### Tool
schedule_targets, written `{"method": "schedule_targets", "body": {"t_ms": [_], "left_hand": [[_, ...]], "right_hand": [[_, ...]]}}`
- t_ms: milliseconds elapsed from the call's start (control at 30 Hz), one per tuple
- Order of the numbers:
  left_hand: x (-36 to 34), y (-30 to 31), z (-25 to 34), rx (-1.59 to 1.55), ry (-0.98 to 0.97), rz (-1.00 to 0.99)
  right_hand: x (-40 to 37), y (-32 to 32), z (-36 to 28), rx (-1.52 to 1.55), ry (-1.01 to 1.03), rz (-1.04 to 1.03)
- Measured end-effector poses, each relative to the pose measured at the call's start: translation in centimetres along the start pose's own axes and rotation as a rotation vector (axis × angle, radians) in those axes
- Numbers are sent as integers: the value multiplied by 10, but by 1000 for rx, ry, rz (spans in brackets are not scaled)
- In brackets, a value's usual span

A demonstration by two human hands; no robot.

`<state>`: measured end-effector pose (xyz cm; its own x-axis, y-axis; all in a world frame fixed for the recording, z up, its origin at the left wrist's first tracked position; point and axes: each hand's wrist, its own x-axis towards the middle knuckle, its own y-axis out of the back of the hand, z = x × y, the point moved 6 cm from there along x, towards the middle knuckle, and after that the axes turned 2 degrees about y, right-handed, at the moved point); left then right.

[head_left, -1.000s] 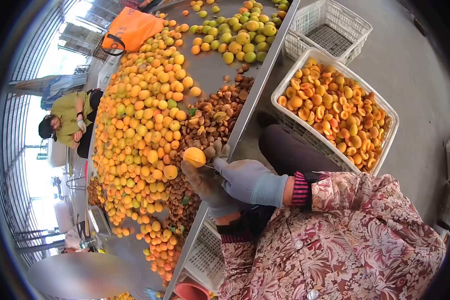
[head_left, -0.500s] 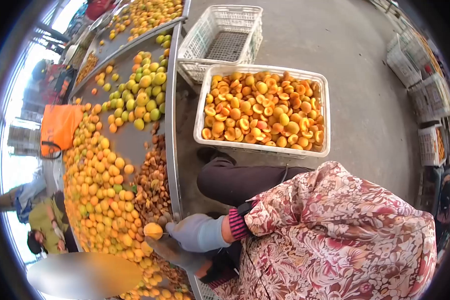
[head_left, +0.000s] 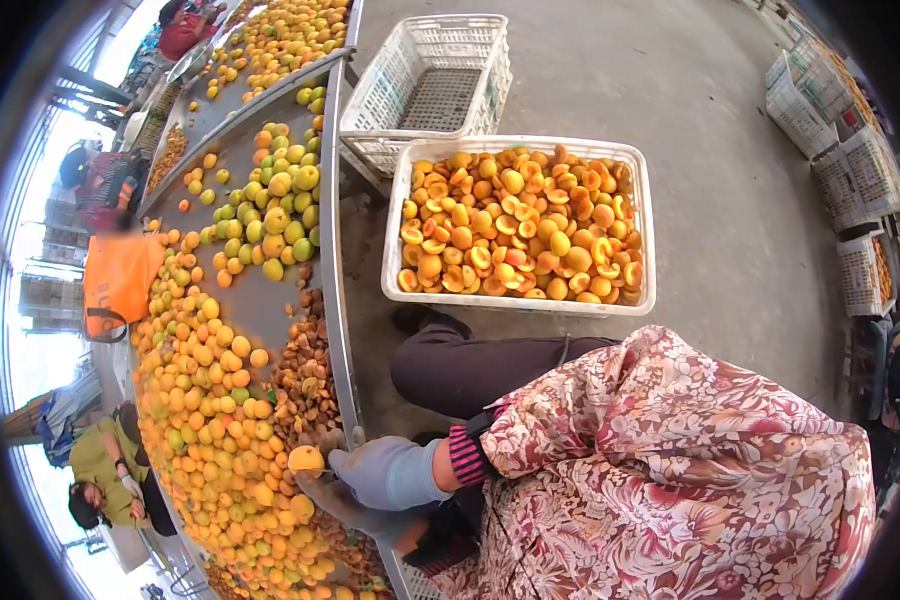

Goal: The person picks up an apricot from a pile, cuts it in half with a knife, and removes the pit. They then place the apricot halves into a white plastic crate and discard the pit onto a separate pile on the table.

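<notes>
My left hand (head_left: 358,510), in a dirty grey glove, is the lower one and has its fingers closed around an orange apricot (head_left: 306,459) at the table's near edge. Just above it, my right hand (head_left: 385,472), in a blue-grey glove, is curled with its fingertips close to the same apricot. Whatever the right hand may grip is hidden by its fingers. Beside both hands lie a heap of whole apricots (head_left: 210,400) and a strip of brown pits (head_left: 308,375) on the metal table (head_left: 338,300).
A white crate of halved apricots (head_left: 520,300) stands beside my leg, with an empty white crate (head_left: 425,100) behind. Greener fruit (head_left: 280,200) and an orange bag (head_left: 120,280) are on the table. A co-worker in green (head_left: 110,465) is across it. More crates (head_left: 855,180) stand far right.
The view has shifted slightly, bringing more of the co-worker in green into sight. My hands stay together at the table edge, and the apricot in the left hand looks slightly turned.
</notes>
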<state>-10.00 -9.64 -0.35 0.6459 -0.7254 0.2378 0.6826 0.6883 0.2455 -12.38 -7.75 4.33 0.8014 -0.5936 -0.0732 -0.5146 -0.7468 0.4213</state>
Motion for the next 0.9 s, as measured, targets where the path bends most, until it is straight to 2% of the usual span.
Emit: {"method": "schedule_targets", "body": {"t_ms": [100, 167, 200, 233, 267, 300, 400, 500, 567, 667, 733, 833, 900], "left_hand": [[1, -5, -6, 165, -77, 9], [-7, 45, -17, 344, -97, 80], [-17, 81, -23, 445, -95, 128], [-24, 105, -5, 537, -91, 172], [-22, 101, -10, -120, 134, 96], [-13, 73, 14, -798, 319, -2], [-12, 79, 18, -909, 320, 63], [-8, 83, 23, -873, 309, 218], [-6, 83, 33, -835, 354, 236], [-7, 86, 30, -796, 346, 205], [-7, 80, 14, -940, 467, 127], [-7, 75, 3, -978, 483, 32], [-9, 77, 4, -873, 482, 43]], "right_hand": [[3, -1, -5, -68, 39, -102], [-3, 6, -6, -144, 13, -37], [-3, 1, -4, -125, 68, -7], [-3, -1, 2, -110, 119, 29], [-3, -4, 8, -132, 127, 17], [-3, -3, 11, -159, 126, 19], [-3, 2, 9, -212, 103, -110], [-3, 2, 5, -184, 125, -128], [-2, 5, 0, -207, 122, -156], [-4, 5, -1, -233, 100, -193], [-6, 2, 4, -242, 88, -208], [2, -2, 17, -303, 149, -148], [2, -6, 27, -346, 156, -167]]}}
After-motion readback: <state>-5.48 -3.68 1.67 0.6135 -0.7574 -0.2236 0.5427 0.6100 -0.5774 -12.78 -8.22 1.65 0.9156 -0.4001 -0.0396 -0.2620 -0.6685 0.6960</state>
